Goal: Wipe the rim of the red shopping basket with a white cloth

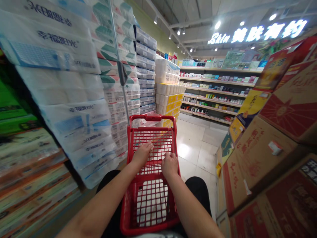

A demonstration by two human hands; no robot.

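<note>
A red plastic shopping basket [175,138] with grid walls stands in front of me, between my dark-clad knees. Over its far grid panel, my left hand [143,153] has its fingers curled against the mesh. My right hand [170,165] is closed at the right side of the same grid, a little lower and nearer to me. Fingertips of both hands are partly hidden, so the exact grip is hard to see. White floor tiles show through the lower mesh; no goods are visible inside.
Tall stacks of wrapped toilet paper [81,89] rise close on the left. A thin metal pole [115,36] comes down by the basket's far left corner. Cardboard cartons [262,148] line the right side. A tiled aisle [195,142] leads towards cosmetics shelves [213,87].
</note>
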